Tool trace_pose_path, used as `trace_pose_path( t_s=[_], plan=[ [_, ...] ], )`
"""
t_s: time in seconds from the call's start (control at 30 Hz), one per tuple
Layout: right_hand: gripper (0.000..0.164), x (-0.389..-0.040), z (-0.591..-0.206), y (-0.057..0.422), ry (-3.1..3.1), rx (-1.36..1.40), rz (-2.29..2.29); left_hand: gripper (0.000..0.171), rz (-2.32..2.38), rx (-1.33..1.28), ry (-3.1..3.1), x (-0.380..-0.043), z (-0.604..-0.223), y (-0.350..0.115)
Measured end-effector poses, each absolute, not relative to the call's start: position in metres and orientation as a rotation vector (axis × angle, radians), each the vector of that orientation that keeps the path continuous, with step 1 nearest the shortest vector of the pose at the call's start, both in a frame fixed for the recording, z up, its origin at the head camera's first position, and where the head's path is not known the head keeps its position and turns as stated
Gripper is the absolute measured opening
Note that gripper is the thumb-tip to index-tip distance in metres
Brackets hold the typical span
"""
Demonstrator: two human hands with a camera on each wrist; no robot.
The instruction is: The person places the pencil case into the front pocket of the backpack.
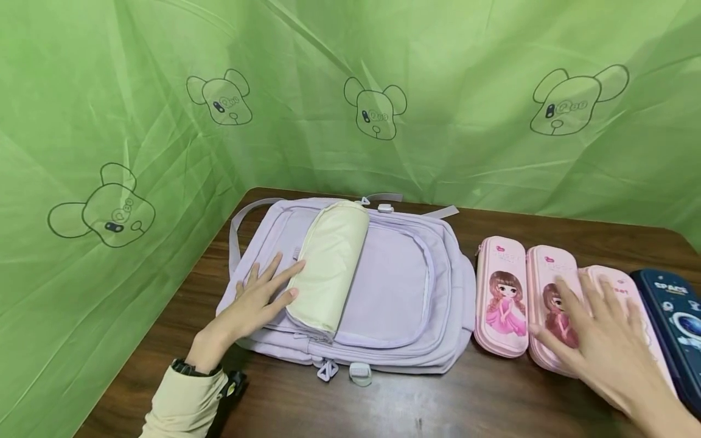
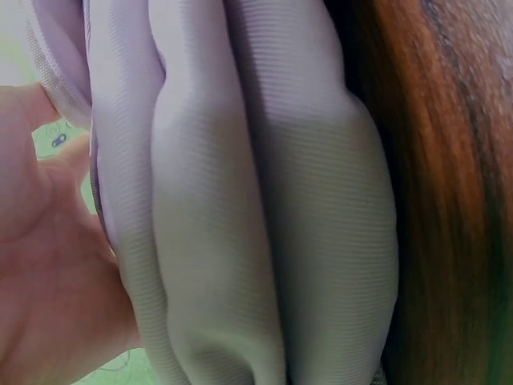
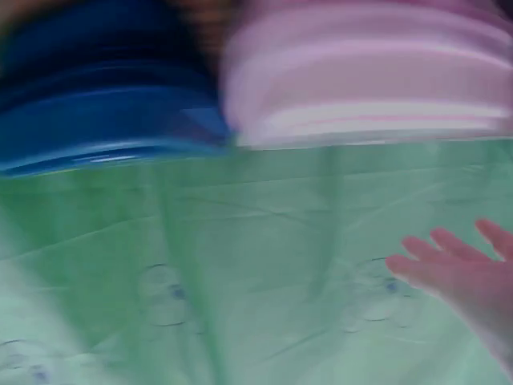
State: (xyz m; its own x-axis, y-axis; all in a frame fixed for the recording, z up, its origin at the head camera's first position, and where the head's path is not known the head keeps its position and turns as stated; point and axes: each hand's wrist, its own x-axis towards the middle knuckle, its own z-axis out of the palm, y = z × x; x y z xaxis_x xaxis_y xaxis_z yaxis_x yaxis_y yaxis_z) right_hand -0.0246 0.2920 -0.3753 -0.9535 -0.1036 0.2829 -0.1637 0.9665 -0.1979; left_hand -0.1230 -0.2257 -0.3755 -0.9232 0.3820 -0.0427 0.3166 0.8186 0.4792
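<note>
A pale lilac backpack (image 1: 402,280) lies flat on the table, with a smooth cream-coloured rolled piece (image 1: 331,261) across its front. My left hand (image 1: 253,307) rests on the bag's left part, fingers spread, fingertips at the cream piece's edge. The left wrist view shows the bag's ribbed side (image 2: 208,200) beside the palm. To the right, my right hand (image 1: 610,340) is spread over the pink pencil cases, overlapping the middle case (image 1: 553,264) and the right one (image 1: 616,277). Another pink pencil case (image 1: 502,298) with a doll print lies next to the backpack.
A dark blue space-print pencil case (image 1: 665,304) ends the row at the right. Straps (image 1: 235,237) and buckles (image 1: 360,371) stick out around the bag. Behind the brown wooden table (image 1: 416,401) hangs a green curtain (image 1: 306,140) with bear outlines.
</note>
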Motion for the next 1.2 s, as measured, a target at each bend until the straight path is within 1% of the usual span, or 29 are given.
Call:
trace_pose_path(
  t_s=[0.1,0.17,0.33,0.53,0.73,0.97,1.2],
  plan=[
    [0.085,-0.034,-0.377,0.265,-2.812,0.262,0.322,0.054,0.718,0.554,2.87,-0.123,-0.376,-0.226],
    [0.086,-0.037,-0.38,0.25,-2.797,0.268,0.269,0.054,0.718,0.552,2.869,-0.123,-0.376,-0.225],
    [0.086,-0.041,-0.387,0.225,-2.785,0.185,0.196,0.053,0.717,0.526,2.88,-0.121,-0.376,-0.224],
    [0.078,-0.039,-0.393,0.216,-2.866,0.099,0.174,0.054,0.713,0.522,2.874,-0.12,-0.377,-0.219],
    [0.077,-0.04,-0.398,0.207,-2.91,0.09,0.156,0.054,0.674,0.497,2.907,-0.118,-0.377,-0.221],
    [0.085,-0.037,-0.397,0.207,-2.985,0.033,0.279,0.054,0.676,0.501,2.915,-0.118,-0.377,-0.22],
    [0.079,-0.042,-0.397,0.206,-2.907,0.053,0.471,0.054,0.676,0.496,2.938,-0.115,-0.376,-0.22]
  ],
)
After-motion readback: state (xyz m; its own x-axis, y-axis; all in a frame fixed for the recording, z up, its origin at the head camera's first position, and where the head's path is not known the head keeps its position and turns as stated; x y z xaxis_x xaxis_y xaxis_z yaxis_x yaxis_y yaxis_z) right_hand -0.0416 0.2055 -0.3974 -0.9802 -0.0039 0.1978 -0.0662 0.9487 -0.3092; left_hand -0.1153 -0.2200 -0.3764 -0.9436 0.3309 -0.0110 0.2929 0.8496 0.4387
